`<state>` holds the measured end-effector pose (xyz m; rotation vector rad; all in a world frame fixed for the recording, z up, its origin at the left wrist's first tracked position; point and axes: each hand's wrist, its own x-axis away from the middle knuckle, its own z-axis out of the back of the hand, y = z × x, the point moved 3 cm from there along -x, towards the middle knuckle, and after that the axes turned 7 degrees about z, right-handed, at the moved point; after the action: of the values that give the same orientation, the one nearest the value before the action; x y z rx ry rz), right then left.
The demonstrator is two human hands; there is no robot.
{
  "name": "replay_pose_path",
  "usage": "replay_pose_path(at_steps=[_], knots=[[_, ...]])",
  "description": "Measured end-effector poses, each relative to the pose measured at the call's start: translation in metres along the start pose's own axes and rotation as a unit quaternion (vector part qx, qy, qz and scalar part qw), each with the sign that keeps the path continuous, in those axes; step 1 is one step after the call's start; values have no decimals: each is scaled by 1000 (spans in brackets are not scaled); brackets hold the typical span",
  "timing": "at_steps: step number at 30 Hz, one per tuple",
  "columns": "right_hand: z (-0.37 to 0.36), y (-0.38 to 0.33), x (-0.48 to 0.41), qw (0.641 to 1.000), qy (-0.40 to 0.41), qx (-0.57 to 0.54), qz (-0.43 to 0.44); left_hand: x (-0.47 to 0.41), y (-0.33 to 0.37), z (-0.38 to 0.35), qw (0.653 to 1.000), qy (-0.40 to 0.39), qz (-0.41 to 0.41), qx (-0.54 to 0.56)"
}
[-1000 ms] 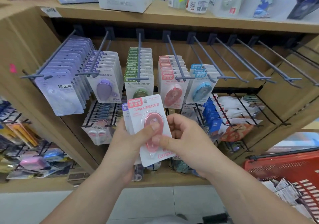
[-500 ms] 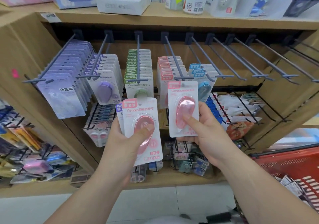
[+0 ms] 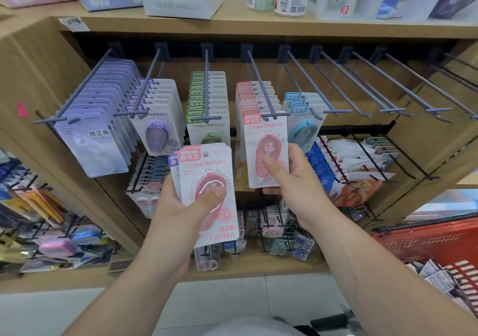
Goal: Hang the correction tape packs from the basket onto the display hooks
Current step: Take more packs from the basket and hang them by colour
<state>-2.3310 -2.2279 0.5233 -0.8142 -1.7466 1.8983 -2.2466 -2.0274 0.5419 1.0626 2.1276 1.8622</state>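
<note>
Task partly done: your right grip (image 3: 293, 180) pinches a pink pack (image 3: 266, 139) at the tip of the hook (image 3: 260, 84) carrying the pink row (image 3: 254, 97), your left grip (image 3: 176, 214) clasps a small stack of packs (image 3: 207, 177), and the red basket (image 3: 426, 242) holds more.

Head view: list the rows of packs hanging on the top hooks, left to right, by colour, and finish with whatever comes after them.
pale lilac packs → purple packs → green packs → pink packs → blue packs → empty hooks
</note>
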Motion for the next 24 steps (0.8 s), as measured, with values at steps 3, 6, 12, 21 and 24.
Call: replay_pose_path(at_steps=[3, 6, 12, 21, 24], knots=[[-3, 4, -11, 999, 13, 33, -4, -2, 1, 0, 1000, 3, -4, 8], [-7, 10, -21, 998, 8, 54, -16, -2, 2, 1, 1000, 3, -7, 17], [-11, 14, -32, 997, -17, 65, -34, -1, 3, 4, 1000, 4, -7, 25], [8, 4, -7, 971, 61, 229, -33, 3, 4, 4, 999, -7, -1, 36], [8, -18, 17, 969, 71, 238, -9, 4, 2, 1, 999, -18, 7, 39]])
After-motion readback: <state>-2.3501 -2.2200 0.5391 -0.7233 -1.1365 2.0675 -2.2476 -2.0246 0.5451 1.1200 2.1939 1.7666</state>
